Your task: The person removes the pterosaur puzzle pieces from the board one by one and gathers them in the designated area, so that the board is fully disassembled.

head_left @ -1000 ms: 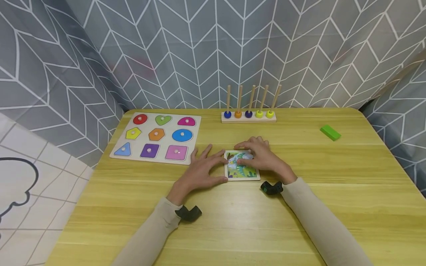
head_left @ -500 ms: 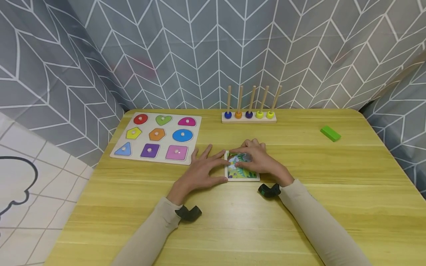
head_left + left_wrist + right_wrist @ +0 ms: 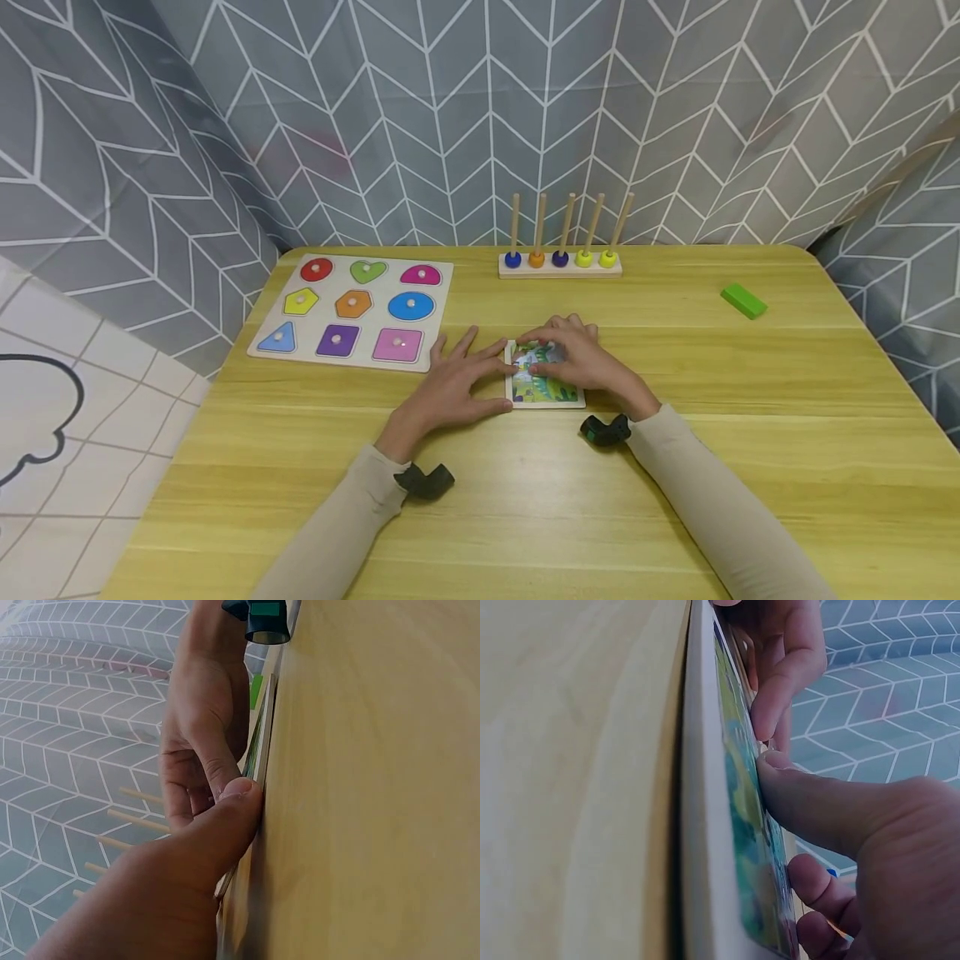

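A small picture puzzle (image 3: 546,393) in a pale wooden frame lies between the hands, showing a green and blue cartoon scene. The left hand (image 3: 453,385) rests with spread fingers at its left side, thumb along the lower left corner and index fingertip over the picture. From the right, the right hand (image 3: 588,357) reaches over the puzzle, thumb and index finger bent around a piece in its upper left area; the hand covers most of that piece. In the right wrist view, the right thumb (image 3: 810,795) presses the picture beside the left index fingertip (image 3: 765,724).
A peg board of knobbed shapes (image 3: 366,323) lies left, near the left fingertips. Behind the puzzle stands a white stacking base (image 3: 561,272) with upright pegs and coloured beads. A green block (image 3: 744,301) lies far right on the wooden table (image 3: 525,517).
The right hand has shifted slightly left and nearer over the puzzle, its thumb and index finger closer to the left index fingertip. The left hand has stayed in place.
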`<state>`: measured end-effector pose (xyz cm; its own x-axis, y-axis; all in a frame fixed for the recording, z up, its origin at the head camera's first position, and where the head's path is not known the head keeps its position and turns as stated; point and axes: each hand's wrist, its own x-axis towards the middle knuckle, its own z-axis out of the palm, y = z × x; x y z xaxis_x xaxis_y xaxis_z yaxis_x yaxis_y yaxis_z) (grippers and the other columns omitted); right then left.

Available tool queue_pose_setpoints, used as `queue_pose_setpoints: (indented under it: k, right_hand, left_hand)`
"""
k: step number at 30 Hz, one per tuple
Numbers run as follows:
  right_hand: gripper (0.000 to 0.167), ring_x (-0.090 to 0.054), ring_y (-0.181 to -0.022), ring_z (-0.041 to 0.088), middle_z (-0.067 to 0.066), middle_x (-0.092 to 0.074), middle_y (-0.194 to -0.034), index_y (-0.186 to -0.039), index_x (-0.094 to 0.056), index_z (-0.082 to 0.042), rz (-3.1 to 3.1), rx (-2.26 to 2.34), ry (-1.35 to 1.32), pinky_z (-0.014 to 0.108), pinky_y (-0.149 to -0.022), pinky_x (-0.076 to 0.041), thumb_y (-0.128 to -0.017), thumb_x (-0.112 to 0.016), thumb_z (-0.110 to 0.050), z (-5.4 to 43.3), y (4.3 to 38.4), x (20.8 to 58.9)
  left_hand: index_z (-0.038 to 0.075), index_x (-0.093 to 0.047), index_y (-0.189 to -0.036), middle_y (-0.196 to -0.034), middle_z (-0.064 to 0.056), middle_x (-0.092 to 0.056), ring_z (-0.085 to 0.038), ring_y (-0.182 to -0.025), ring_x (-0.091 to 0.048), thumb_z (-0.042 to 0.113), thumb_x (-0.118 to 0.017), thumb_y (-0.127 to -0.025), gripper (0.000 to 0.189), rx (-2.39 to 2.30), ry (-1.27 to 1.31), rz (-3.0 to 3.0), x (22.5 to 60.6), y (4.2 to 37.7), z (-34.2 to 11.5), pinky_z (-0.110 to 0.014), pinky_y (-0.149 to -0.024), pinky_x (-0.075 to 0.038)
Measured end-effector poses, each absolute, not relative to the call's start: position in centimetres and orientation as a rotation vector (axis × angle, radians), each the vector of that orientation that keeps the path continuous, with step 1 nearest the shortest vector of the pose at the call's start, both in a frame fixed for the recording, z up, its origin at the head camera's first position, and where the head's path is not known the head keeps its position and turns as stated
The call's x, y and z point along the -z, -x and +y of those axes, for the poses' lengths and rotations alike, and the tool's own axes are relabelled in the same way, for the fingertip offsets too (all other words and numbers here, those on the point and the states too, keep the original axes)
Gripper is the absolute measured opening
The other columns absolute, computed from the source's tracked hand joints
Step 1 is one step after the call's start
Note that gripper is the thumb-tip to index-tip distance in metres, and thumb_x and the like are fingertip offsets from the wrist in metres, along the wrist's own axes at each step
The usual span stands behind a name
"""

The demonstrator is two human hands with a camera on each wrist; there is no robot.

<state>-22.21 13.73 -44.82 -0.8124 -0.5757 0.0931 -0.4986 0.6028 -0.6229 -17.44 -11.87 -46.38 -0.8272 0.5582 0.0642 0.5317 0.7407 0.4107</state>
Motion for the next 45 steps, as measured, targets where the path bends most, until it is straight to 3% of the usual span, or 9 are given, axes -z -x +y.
queue_pose_setpoints:
  k: [8,12,18,20,23,27,35,45]
  right_hand:
    - [0.040,-0.046,-0.098,0.021,0.003,-0.069,-0.108,-0.124,-0.072,-0.020,2.704,1.091,0.935,0.039,-0.081,-0.020,-0.085,-0.083,-0.019,13.6,22.2,44.8]
    - [0.030,-0.047,-0.096,0.021,0.003,-0.073,-0.110,-0.118,-0.074,-0.017,2.700,1.179,0.938,0.039,-0.082,-0.019,-0.088,-0.080,-0.018,13.6,22.3,45.0]
    - [0.012,-0.048,-0.092,0.021,0.002,-0.077,-0.100,-0.105,-0.076,-0.017,2.660,1.310,0.870,0.041,-0.084,-0.019,-0.093,-0.075,-0.015,13.3,22.4,44.9]
    - [0.011,-0.049,-0.093,0.021,0.003,-0.076,-0.097,-0.104,-0.076,-0.016,2.633,1.344,0.841,0.040,-0.086,-0.022,-0.093,-0.074,-0.013,13.2,22.3,44.8]
    - [0.012,-0.055,-0.097,0.021,0.006,-0.072,-0.099,-0.106,-0.075,-0.013,2.585,1.403,0.775,0.035,-0.093,-0.035,-0.095,-0.071,-0.011,13.3,22.3,44.7]
    - [0.015,-0.060,-0.095,0.021,0.009,-0.068,-0.102,-0.113,-0.073,-0.009,2.533,1.498,0.671,0.032,-0.085,-0.051,-0.099,-0.066,-0.010,14.1,22.5,44.5]
    - [0.019,-0.056,-0.088,0.020,0.012,-0.073,-0.110,-0.116,-0.074,-0.009,2.617,1.522,0.497,0.029,-0.080,-0.046,-0.101,-0.063,-0.015,18.1,24.3,44.3]
    - [0.023,-0.059,-0.084,0.006,0.018,-0.072,-0.113,-0.119,-0.073,-0.005,2.791,1.477,0.260,0.018,-0.073,-0.046,-0.102,-0.061,-0.015,23.1,25.5,45.4]
  left_hand:
    - [0.044,-0.059,-0.139,-0.166,0.011,-0.033,-0.039,-0.159,-0.010,0.067,-0.060,-0.091,0.053,-0.663,-0.893,2.869,46.1,17.4,-11.9,-0.072,-0.120,0.003]
    - [0.043,-0.060,-0.139,-0.165,0.011,-0.033,-0.039,-0.159,-0.010,0.066,-0.060,-0.091,0.053,-0.678,-0.891,2.867,46.1,17.4,-11.8,-0.072,-0.120,0.004]
    - [0.043,-0.061,-0.137,-0.165,0.011,-0.034,-0.039,-0.159,-0.011,0.064,-0.062,-0.091,0.051,-0.699,-0.885,2.864,46.0,17.4,-11.8,-0.071,-0.120,0.004]
    - [0.043,-0.062,-0.137,-0.165,0.012,-0.033,-0.038,-0.160,-0.011,0.064,-0.062,-0.090,0.051,-0.698,-0.881,2.864,46.0,17.4,-11.8,-0.071,-0.120,0.004]
    - [0.042,-0.062,-0.136,-0.165,0.011,-0.033,-0.038,-0.160,-0.011,0.064,-0.063,-0.090,0.051,-0.699,-0.885,2.864,46.0,17.4,-11.8,-0.071,-0.120,0.004]
    - [0.042,-0.063,-0.136,-0.165,0.012,-0.033,-0.037,-0.160,-0.010,0.064,-0.063,-0.090,0.051,-0.702,-0.882,2.864,46.2,17.3,-11.8,-0.070,-0.120,0.003]
    - [0.042,-0.063,-0.135,-0.166,0.013,-0.032,-0.034,-0.160,-0.008,0.063,-0.065,-0.089,0.051,-0.724,-0.861,2.853,46.2,17.1,-12.0,-0.068,-0.121,0.006]
    - [0.043,-0.062,-0.136,-0.166,0.013,-0.032,-0.033,-0.161,-0.007,0.064,-0.064,-0.089,0.052,-0.709,-0.858,2.852,46.4,17.1,-11.9,-0.067,-0.121,0.007]
